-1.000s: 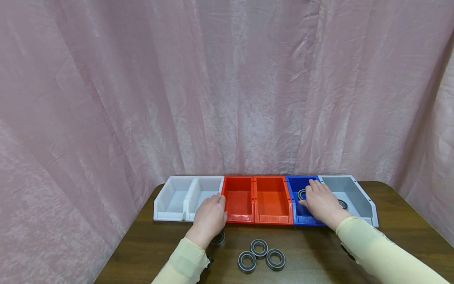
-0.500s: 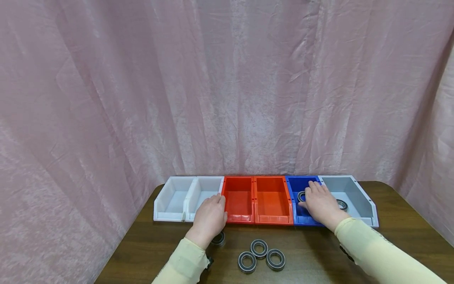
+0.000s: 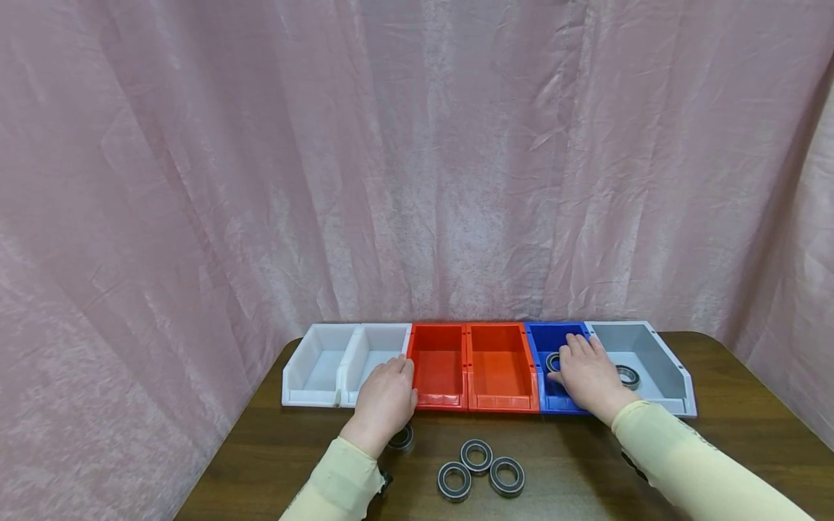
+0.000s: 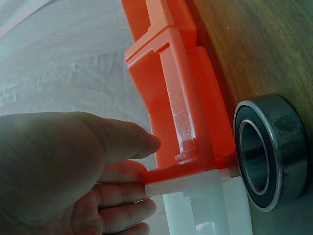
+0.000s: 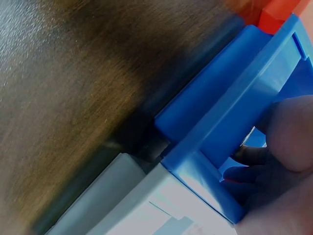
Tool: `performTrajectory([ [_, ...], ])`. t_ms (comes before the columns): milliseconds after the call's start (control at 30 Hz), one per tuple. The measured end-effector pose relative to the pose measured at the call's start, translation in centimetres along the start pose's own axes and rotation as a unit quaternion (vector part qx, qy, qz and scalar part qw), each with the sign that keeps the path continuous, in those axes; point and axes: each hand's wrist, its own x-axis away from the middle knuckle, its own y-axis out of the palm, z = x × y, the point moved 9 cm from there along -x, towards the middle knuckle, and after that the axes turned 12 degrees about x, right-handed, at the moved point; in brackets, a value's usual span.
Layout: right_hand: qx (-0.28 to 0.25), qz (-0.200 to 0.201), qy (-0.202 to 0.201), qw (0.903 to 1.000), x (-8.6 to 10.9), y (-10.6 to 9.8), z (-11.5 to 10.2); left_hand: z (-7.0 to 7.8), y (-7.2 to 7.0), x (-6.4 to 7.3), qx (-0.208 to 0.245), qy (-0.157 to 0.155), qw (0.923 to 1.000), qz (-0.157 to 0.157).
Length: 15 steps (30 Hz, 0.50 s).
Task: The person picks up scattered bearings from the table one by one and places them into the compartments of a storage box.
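Note:
My right hand (image 3: 589, 373) reaches into the blue bin (image 3: 554, 405), its thumb and fingers about a ball bearing (image 3: 552, 364) that shows past their left side. The right wrist view has this hand (image 5: 274, 161) inside the blue wall, most of the bearing hidden. My left hand (image 3: 386, 396) lies at the border of the second white bin (image 3: 381, 334) and the first red bin (image 3: 439, 401). Seen from the left wrist, its fingers are relaxed at the bin edges with nothing in them. Another bearing (image 4: 274, 152) stands on the table close by, partly covered by the hand in the head view.
Three bearings lie grouped on the wooden table (image 3: 293, 449), including a front-left bearing (image 3: 454, 482). The grey bin (image 3: 677, 394) at the right end holds one bearing (image 3: 628, 376). Between lies an orange-red bin (image 3: 502, 402); a white bin (image 3: 313, 396) ends the row at left. Behind hangs a pink curtain (image 3: 417, 181).
My right hand has shifted slightly left and toward me, the bearing in the blue bin moving slightly toward me with it. The left hand stays in place.

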Motion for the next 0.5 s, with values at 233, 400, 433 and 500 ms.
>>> performTrajectory([
  [233, 0.007, -0.018, 0.007, 0.9998, -0.1, 0.37, -0.05, -0.18, 0.17, -0.16, 0.004, -0.006, 1.0, -0.005],
  [400, 0.023, -0.012, 0.001, 0.9997, -0.1, 0.1, -0.38, -0.34, 0.45, -0.16, 0.007, -0.013, 0.9998, -0.013],
  [433, 0.026, -0.01, -0.001, 0.9996, -0.11, 0.03, -0.42, -0.36, 0.48, -0.16, 0.007, -0.014, 0.9998, -0.014],
  [500, 0.034, -0.01, -0.005, 0.9994, -0.11, -0.01, -0.53, -0.39, 0.52, -0.15, 0.008, -0.016, 0.9997, -0.016],
])
